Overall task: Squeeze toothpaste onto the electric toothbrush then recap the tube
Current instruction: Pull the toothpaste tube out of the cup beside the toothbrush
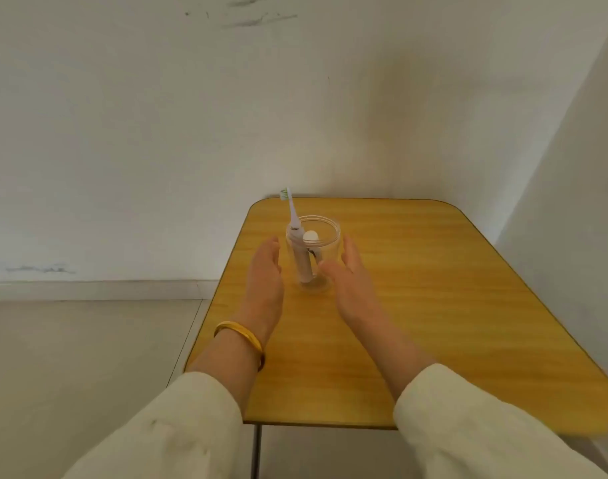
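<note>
Clear cup (313,257) with toothbrush (297,242) between open hands (265,267).

An electric toothbrush (300,250) stands nearly upright in a clear glass cup (330,236) on a yellow wooden table (416,288). Its pale handle leans against the cup's left rim, and the thin neck rises well above it, tilted slightly left, ending in a small head with white and green bristles. Beside it inside the cup stands a toothpaste tube (310,238), its round white cap on and pointing up, just below the rim.
</note>
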A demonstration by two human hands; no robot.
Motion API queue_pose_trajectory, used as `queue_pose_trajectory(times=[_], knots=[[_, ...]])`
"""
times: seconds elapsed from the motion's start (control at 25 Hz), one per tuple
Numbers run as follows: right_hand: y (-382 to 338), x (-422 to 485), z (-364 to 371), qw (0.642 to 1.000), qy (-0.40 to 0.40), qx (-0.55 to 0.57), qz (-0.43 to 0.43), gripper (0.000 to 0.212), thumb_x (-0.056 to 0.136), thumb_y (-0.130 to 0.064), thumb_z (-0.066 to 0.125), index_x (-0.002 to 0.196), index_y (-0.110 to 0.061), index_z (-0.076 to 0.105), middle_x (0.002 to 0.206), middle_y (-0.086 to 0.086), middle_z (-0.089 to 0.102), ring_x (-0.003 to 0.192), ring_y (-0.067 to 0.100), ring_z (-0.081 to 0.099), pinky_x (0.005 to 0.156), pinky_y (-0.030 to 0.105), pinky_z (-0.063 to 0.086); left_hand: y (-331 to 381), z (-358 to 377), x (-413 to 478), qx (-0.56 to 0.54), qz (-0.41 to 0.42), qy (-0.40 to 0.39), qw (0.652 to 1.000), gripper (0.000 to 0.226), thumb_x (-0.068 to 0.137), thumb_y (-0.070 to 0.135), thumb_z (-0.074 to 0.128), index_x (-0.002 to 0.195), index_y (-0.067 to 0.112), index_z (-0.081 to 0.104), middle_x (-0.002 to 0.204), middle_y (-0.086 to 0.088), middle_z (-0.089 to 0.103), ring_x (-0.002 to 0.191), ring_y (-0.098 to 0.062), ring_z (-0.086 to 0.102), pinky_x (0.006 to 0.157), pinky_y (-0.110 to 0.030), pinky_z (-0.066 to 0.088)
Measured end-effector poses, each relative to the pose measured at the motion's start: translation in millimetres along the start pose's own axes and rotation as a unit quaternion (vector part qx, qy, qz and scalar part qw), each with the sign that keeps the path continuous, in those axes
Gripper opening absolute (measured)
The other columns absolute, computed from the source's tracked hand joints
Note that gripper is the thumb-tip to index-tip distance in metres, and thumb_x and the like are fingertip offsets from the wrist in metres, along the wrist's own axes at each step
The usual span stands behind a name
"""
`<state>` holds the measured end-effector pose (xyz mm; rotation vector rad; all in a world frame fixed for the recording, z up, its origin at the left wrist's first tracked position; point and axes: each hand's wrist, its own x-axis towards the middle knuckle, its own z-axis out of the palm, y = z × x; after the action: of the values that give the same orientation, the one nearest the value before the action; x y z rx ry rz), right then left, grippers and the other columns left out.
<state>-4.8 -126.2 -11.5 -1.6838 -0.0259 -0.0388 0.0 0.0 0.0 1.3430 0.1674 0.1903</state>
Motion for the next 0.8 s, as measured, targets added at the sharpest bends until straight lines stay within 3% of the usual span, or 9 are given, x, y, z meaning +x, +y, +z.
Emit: queue_pose_trajectory(times=[0.08,0.12,0.2,0.28,0.44,0.56,0.64,0.72,0.8], knots=[[-2.7,-0.2,-4.2,1.000,-0.009,0.024,0.007,0.077,0.092,-0.025,0.049,0.157,-0.025,0.008,0.166,-0.002,0.014,0.149,0.018,0.015,0.106,0.031,0.024,1.7,1.1,-1.3,0.000,0.007,-0.015,1.000,0.032,0.099,0.023,0.027,0.096,0.034,0.057,0.103,0.019,0.053,0.111,-0.005,0.042,0.105,-0.033,0.028],[-1.4,0.3,-7.3,0.999,-0.020,0.031,0.015,0.076,0.092,-0.025,0.048,0.157,-0.026,0.008,0.165,-0.003,0.015,0.148,0.017,0.016,0.103,0.029,0.023,2.1,0.6,-1.3,0.003,0.005,-0.023,1.000,0.032,0.100,0.022,0.027,0.092,0.036,0.055,0.104,0.019,0.053,0.114,-0.006,0.040,0.106,-0.033,0.027],[-4.4,-0.9,-10.8,0.998,-0.044,0.038,0.008,0.073,0.090,-0.027,0.046,0.156,-0.027,0.015,0.164,-0.005,0.022,0.147,0.017,0.020,0.100,0.028,0.024,3.7,1.0,-2.0,0.005,-0.001,-0.046,0.999,0.033,0.100,0.023,0.026,0.096,0.037,0.056,0.116,0.016,0.053,0.123,-0.007,0.037,0.113,-0.034,0.024],[-8.1,-4.6,-10.6,0.997,-0.076,0.030,-0.019,0.067,0.086,-0.028,0.044,0.151,-0.033,0.028,0.152,-0.011,0.038,0.136,0.012,0.034,0.093,0.025,0.031,4.4,1.9,-3.6,0.007,0.003,-0.062,0.998,0.035,0.098,0.024,0.026,0.097,0.037,0.059,0.116,0.020,0.055,0.125,-0.008,0.037,0.112,-0.033,0.023],[-17.2,-13.4,-14.2,0.994,-0.089,0.034,-0.044,0.059,0.080,-0.027,0.042,0.138,-0.040,0.043,0.122,-0.032,0.051,0.103,-0.021,0.045,0.077,0.016,0.032,7.1,4.0,-9.0,0.030,0.023,-0.065,0.997,0.037,0.099,0.024,0.025,0.095,0.041,0.058,0.107,0.025,0.055,0.123,-0.008,0.041,0.107,-0.031,0.028],[-21.5,-20.8,-24.8,0.995,-0.082,0.024,-0.052,0.047,0.081,-0.025,0.042,0.115,-0.056,0.048,0.099,-0.052,0.055,0.085,-0.035,0.046,0.076,0.016,0.032,7.6,3.1,-14.3,0.066,0.054,-0.068,0.994,0.038,0.098,0.027,0.026,0.111,0.036,0.061,0.115,0.021,0.059,0.123,-0.009,0.047,0.099,-0.025,0.033],[-23.8,-27.2,-34.4,0.995,-0.078,0.013,-0.059,0.045,0.084,-0.021,0.042,0.107,-0.059,0.048,0.087,-0.057,0.055,0.083,-0.035,0.047,0.077,0.017,0.033,11.3,5.8,-21.4,0.091,0.059,-0.067,0.992,0.043,0.091,0.033,0.029,0.120,0.031,0.062,0.120,0.014,0.061,0.123,-0.010,0.051,0.099,-0.026,0.036],[-23.7,-33.2,-46.0,0.995,-0.077,0.001,-0.064,0.048,0.087,-0.016,0.041,0.105,-0.060,0.048,0.086,-0.057,0.055,0.084,-0.035,0.047,0.077,0.017,0.033,13.3,10.5,-32.3,0.102,0.056,-0.063,0.991,0.048,0.081,0.039,0.031,0.115,0.032,0.064,0.121,0.010,0.064,0.120,-0.010,0.055,0.097,-0.026,0.038],[-24.0,-41.2,-58.6,0.995,-0.078,-0.013,-0.064,0.052,0.088,-0.014,0.042,0.102,-0.064,0.049,0.090,-0.057,0.054,0.088,-0.034,0.047,0.079,0.018,0.034,12.8,15.3,-46.6,0.127,0.052,-0.067,0.988,0.059,0.079,0.040,0.031,0.124,0.021,0.064,0.128,0.003,0.065,0.121,-0.012,0.056,0.095,-0.026,0.039]])
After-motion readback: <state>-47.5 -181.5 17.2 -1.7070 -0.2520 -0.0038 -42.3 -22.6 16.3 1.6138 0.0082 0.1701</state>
